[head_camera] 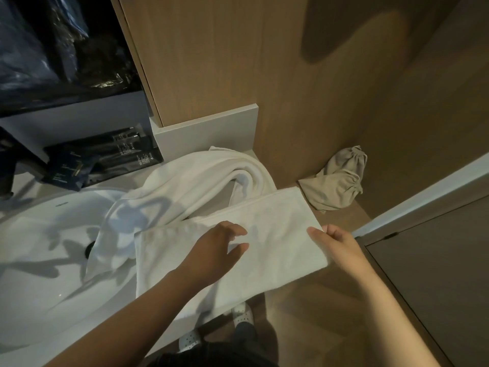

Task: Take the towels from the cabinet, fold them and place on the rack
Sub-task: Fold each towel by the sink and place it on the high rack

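A white towel point(267, 226), folded into a flat rectangle, lies across the counter edge in front of me. My left hand point(219, 247) rests on its middle with relaxed fingers spread over the cloth. My right hand point(336, 245) pinches the towel's right corner between thumb and fingers. Behind it a second white towel point(185, 186) lies unfolded and rumpled, draped from the counter into the sink. No cabinet interior with towels or rack is in view.
A white sink basin point(39, 260) with a dark drain fills the left. Black toiletry packets point(100, 160) sit on a tray behind it. A beige drawstring bag point(336, 181) lies on the wooden shelf at right. Wood panels rise behind.
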Motion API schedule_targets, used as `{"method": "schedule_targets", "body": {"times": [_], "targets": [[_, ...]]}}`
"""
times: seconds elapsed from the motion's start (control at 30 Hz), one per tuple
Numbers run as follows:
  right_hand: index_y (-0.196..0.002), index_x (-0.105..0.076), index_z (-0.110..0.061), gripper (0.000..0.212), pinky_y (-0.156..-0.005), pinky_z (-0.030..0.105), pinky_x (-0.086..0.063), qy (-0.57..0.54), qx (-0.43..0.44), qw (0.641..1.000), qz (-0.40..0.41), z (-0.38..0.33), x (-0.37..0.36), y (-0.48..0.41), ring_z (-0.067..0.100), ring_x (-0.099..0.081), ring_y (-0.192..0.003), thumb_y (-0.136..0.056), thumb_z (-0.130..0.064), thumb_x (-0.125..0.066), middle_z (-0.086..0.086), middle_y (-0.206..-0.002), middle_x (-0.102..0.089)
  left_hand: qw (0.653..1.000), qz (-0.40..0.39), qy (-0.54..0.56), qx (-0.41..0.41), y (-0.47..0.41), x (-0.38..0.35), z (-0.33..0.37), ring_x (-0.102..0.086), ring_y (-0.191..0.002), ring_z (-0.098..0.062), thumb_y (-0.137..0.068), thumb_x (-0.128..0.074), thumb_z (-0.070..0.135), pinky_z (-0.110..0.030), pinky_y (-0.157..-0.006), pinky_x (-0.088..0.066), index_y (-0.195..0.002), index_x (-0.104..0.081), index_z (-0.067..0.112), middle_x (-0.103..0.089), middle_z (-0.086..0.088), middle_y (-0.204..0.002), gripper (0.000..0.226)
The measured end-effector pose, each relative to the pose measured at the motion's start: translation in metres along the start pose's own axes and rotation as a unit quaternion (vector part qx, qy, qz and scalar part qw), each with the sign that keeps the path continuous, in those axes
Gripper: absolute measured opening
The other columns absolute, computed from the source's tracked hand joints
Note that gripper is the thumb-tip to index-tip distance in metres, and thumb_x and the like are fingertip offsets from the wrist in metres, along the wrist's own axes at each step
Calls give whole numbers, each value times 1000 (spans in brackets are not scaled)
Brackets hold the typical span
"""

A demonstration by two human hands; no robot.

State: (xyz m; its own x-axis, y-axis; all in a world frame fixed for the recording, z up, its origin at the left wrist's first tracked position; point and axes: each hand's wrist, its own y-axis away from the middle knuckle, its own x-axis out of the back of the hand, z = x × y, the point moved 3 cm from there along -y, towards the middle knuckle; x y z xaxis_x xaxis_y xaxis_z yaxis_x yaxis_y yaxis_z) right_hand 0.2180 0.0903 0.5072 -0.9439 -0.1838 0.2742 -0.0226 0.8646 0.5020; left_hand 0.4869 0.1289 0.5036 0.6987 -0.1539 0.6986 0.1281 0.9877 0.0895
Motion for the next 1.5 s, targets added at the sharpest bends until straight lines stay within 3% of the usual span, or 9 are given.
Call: {"method": "schedule_targets", "body": {"times": [0.13,0.23,0.4,0.57,0.73,1.0,1.17,1.37,1.5], "targets": [[-114,-58,-17,31,-76,35,-52,-33,26,995,-86,-40,-9,7,28,-69,-79,-87,-24,-72,19,-89,-72,999,19,46,15,0,11,9,-61,-95,-3,-91,-63,35,-20,-88,-50,-104,-64,28,-64,11,-110,15],[-133,-43,-40,56,-73,25,-54,-9,77,988,-131,-70,-25,9,17,-70,-69,-89,-17,-70,7,-69,-69,996,34,85,13,6,27,13,-63,-90,2,-90,-63,36,-8,-79,-49,-93,-63,37,-66,16,-102,4],[-116,-68,-22,26,-48,13,-40,14,151,978,-145,-113,-65,7,5,-38,-46,-94,-9,-63,-4,-52,-36,987,61,146,22,24,56,7,-64,-91,2,-87,-64,37,-12,-79,-51,-94,-70,32,-68,20,-97,10],[-92,-68,0,7,-55,20,-54,-21,148,977,-152,-143,-116,9,15,-61,-53,-92,0,-61,14,-66,-50,974,94,199,42,47,78,-10,-65,-91,-1,-84,-70,35,-16,-80,-51,-94,-72,29,-68,21,-97,12],[-91,-67,-4,8,-56,22,-55,-40,150,970,-186,-160,-156,14,25,-70,-68,-94,-5,-60,10,-76,-65,960,140,229,76,62,101,-23,-66,-90,0,-74,-69,53,-13,-79,-50,-97,-70,32,-71,18,-97,31],[-104,-69,-15,12,-78,36,-59,53,189,966,-168,-169,-184,21,28,-73,-83,-96,-12,-60,11,-86,-75,931,263,242,71,57,122,-29,-67,-78,-6,-73,-83,29,-16,-74,-54,-88,-66,36,-69,20,-85,23],[-101,-69,-18,11,-74,32,-59,54,208,962,-170,-170,-185,25,24,-74,-80,-97,-15,-60,6,-86,-76,931,290,221,26,54,131,-28,-63,-75,-5,-84,-73,24,-10,-69,-47,-78,-66,33,-67,18,-79,13],[-103,-65,-18,14,-66,27,-57,136,207,955,-159,-164,-155,28,24,-72,-74,-92,-26,-67,7,-83,-75,938,233,257,-3,47,151,-27,-65,-80,-24,-85,-63,38,-50,-76,-54,-83,-66,25,-68,3,-79,14],[-104,-64,-17,14,-64,27,-58,170,182,963,-100,-153,-126,32,25,-72,-70,-92,-23,-68,7,-78,-75,954,213,197,-71,34,171,-9,-63,-79,-15,-88,-58,41,-43,-73,-55,-86,-65,28,-67,10,-83,15]]}}
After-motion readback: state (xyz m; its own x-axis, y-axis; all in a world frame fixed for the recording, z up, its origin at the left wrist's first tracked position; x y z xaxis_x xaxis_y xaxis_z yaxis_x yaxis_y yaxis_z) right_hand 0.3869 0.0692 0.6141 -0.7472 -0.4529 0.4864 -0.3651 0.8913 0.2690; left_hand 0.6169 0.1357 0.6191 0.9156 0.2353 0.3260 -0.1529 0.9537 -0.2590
